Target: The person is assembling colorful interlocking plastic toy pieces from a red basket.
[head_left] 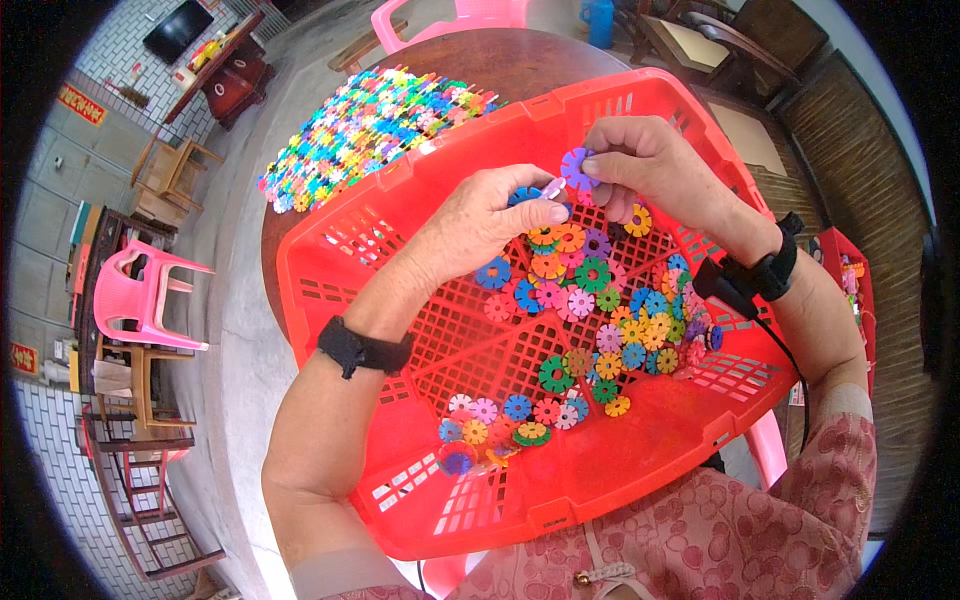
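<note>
Above a large red plastic basket [330, 235], both my hands work close together. My right hand [640, 165] pinches a purple notched plastic disc [575, 170] between thumb and fingers. In my left hand [505, 212], thumb and fingers close on a pale lilac notched disc [553, 188], seen nearly edge-on; a blue disc [524, 196] shows beside those fingers. The lilac and purple discs meet or nearly meet; I cannot tell whether they are joined. Below lie loose discs [593, 274] of many colours, scattered across the basket's latticed bottom.
Behind the basket, a wide mat of interlocked coloured discs [375, 130] lies on a round brown table [500, 62]. Pink plastic chairs [140, 295] stand at the left and far side. A red crate [850, 270] with small items is at the right. Straps circle both my wrists.
</note>
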A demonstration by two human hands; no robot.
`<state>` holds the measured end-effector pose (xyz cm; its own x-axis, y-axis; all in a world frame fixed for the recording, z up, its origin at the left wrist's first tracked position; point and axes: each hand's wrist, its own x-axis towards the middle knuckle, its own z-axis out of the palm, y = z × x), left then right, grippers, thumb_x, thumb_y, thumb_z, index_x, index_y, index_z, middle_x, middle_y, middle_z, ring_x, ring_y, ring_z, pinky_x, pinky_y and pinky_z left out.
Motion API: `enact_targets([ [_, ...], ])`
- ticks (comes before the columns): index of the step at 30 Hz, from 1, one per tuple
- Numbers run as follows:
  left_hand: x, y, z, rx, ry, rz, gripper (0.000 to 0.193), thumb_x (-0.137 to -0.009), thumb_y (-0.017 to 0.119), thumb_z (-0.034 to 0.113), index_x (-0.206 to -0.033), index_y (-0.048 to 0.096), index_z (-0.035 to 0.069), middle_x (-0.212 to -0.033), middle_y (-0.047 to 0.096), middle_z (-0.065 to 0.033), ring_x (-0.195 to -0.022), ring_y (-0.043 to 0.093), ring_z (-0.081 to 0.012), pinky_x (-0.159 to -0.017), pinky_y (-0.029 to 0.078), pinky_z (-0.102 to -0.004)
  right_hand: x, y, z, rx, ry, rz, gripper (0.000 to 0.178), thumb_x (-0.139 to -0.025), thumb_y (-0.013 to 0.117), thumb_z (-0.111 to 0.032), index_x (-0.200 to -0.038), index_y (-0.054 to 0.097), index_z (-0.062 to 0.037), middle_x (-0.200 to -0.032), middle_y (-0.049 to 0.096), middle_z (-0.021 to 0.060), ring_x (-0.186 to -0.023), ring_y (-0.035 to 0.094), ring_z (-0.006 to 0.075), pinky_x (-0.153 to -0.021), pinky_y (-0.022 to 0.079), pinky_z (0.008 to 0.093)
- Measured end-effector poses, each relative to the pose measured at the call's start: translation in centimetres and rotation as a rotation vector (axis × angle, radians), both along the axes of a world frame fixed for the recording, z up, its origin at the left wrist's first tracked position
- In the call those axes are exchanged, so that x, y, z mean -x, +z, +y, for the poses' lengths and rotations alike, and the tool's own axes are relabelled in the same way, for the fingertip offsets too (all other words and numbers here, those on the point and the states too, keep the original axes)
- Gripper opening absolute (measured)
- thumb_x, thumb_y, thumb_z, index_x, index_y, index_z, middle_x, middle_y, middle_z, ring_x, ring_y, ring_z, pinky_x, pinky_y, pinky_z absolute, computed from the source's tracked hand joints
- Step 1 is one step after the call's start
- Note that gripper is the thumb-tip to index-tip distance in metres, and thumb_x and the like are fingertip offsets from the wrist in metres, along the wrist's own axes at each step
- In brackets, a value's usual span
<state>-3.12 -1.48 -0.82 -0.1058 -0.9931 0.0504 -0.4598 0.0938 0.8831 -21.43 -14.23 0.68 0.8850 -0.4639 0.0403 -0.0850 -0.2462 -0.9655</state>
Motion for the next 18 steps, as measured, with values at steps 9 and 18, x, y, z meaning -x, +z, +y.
enact_targets([
  [9,-0.5,-0.3,-0.1,-0.046,0.061,-0.059,0.041,-0.079,0.071,0.028,-0.106,0.061,-0.001,-0.098,0.061,-0.0045,-0.093,0.055,-0.0130,-0.083,0.044,-0.0284,0.0,-0.1,0.6,0.157,0.018,0.028,0.010,-0.087,0.056,-0.010,-0.087,0.057,0.0000,-0.066,0.062,0.0062,-0.055,0.063,0.0113,-0.048,0.050,0.0235],
  [18,0.5,1.0,0.2,0.080,0.082,-0.177,0.039,-0.073,0.075,0.022,-0.102,0.063,0.000,-0.094,0.062,-0.0062,-0.090,0.057,-0.0154,-0.081,0.046,-0.0297,0.1,-0.9,0.3,0.666,0.128,-0.058,0.011,-0.079,0.060,-0.007,-0.084,0.054,0.0004,-0.066,0.057,0.0171,-0.060,0.061,0.0297,-0.053,0.047,0.0379],
])
